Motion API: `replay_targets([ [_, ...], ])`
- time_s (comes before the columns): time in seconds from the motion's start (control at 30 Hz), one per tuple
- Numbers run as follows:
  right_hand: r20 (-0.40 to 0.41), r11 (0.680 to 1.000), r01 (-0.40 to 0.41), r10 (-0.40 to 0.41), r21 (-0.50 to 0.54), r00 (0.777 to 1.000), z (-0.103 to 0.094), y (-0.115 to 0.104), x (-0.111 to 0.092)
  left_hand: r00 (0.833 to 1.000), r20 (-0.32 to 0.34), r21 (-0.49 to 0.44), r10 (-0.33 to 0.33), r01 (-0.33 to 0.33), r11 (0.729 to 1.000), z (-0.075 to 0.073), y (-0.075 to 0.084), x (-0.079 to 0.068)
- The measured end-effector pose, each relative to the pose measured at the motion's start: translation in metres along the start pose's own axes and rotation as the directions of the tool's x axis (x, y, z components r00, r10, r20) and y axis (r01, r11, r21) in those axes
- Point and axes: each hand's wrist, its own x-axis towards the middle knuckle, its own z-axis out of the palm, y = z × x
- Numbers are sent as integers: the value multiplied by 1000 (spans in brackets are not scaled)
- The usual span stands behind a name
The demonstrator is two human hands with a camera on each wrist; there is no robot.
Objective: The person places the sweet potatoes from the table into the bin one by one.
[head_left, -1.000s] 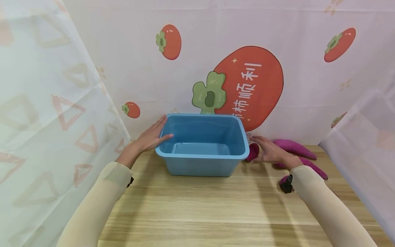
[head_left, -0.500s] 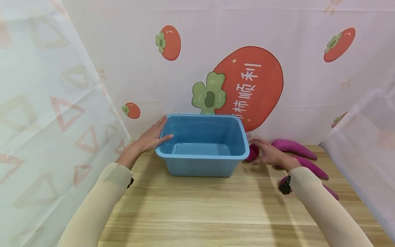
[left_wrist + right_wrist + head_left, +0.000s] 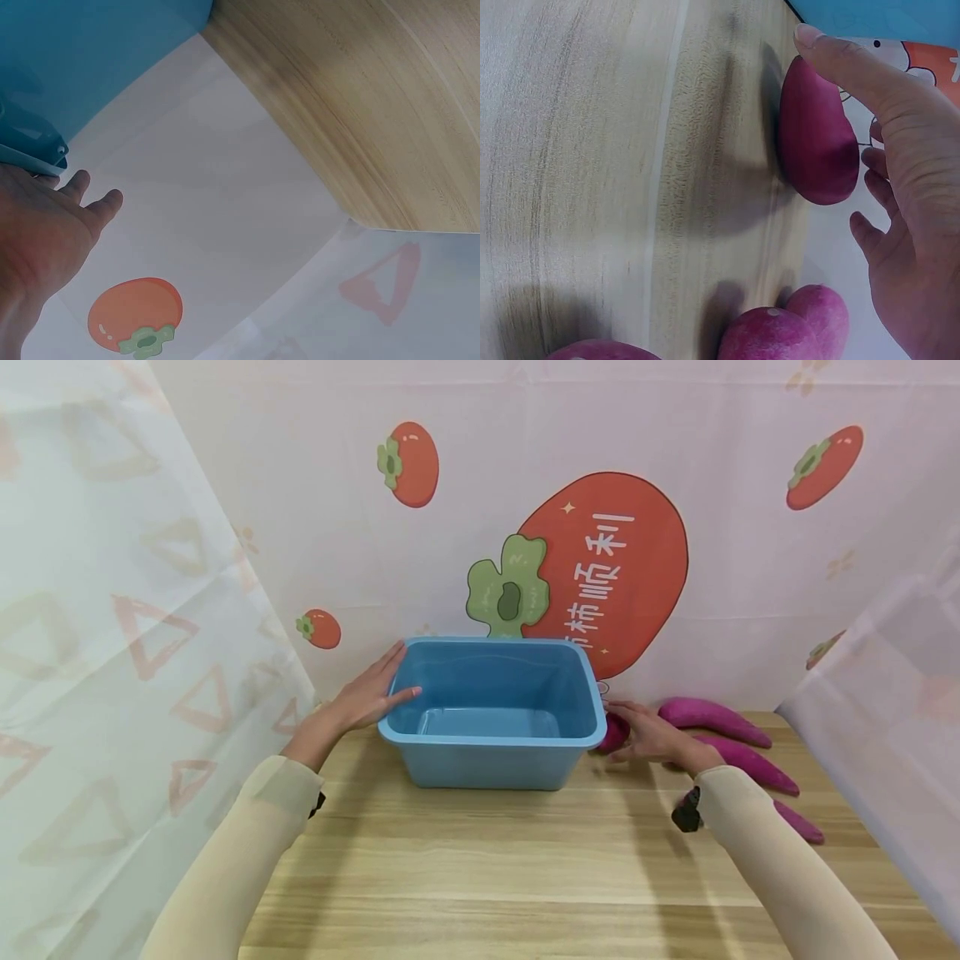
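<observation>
A light blue plastic tub point(image 3: 487, 764) stands on the table against the backdrop, with nothing in it. My left hand point(image 3: 363, 693) rests on the tub's left rim, thumb over the inside and straight fingers along the outside. Beyond the tub's right wall lies a magenta, sweet-potato-shaped vegetable point(image 3: 817, 139). My right hand point(image 3: 648, 733) arches over this piece, thumb point(image 3: 847, 64) across its narrow end and the other fingers spread loosely along its far side. In the head view much of the piece is hidden behind the tub and hand.
Three more long magenta vegetables point(image 3: 716, 718) lie side by side at the right, partly under the right forearm. White printed sheets point(image 3: 885, 735) hang along both sides and the back of the wood-grain table point(image 3: 480, 877).
My right hand has come slightly lower over the vegetable beside the tub, and its forearm has shifted a little left. The left hand and the tub have stayed put.
</observation>
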Motion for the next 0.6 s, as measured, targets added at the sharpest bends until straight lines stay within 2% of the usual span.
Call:
replay_targets([
  [0.13,-13,1000,26,-26,-1,1000,2,2,0,1000,0,4,6,-6,1000,1,-1,1],
  [0.6,-23,1000,22,-22,6,999,6,7,-1,1000,-6,2,6,-6,1000,1,-2,1],
])
